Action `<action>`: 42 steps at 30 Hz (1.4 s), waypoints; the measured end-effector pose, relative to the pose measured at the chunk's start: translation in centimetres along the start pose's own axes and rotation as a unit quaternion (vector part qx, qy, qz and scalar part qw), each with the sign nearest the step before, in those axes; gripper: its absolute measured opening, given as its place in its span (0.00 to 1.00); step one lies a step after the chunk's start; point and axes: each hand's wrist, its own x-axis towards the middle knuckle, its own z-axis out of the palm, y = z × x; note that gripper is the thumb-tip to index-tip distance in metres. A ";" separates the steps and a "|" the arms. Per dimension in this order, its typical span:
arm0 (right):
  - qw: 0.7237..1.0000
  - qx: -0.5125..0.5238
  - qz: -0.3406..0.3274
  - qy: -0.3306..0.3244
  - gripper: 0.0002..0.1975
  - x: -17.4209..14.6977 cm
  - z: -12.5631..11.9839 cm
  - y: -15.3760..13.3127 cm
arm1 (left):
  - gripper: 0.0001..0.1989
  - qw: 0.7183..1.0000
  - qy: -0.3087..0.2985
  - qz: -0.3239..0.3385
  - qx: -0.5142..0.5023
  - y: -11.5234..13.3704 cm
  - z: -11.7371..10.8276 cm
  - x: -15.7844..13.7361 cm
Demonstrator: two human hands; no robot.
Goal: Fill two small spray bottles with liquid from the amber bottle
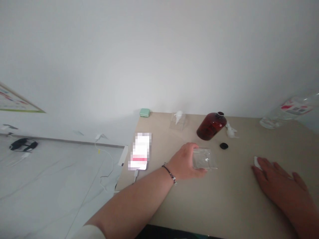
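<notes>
My left hand [185, 163], with a dark bracelet at the wrist, grips a clear square plastic container [204, 159] from its left side, thumb at the near edge and fingers at the far edge. My right hand [280, 181] presses down on the table, with a white tissue [257, 163] partly showing under its fingertips. Between and beyond my hands stands a dark amber bottle [211, 126] with an uncapped neck. A black cap [224, 146] lies on the table in front of it. Crumpled white tissue [231, 131] rests to the bottle's right.
On the beige table [199, 205], a phone [141, 151] with a cable lies left. Along the back are a small green case [145, 113], a clear square piece [177, 122] with a white lump on it, and a large clear water bottle [291, 111]. A wall closes off the back.
</notes>
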 end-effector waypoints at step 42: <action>0.846 0.517 -0.122 0.033 0.18 -2.1 -5.4 -12.6 | 0.34 1.000 0.002 -0.020 -0.014 0.9 -0.1 -0.5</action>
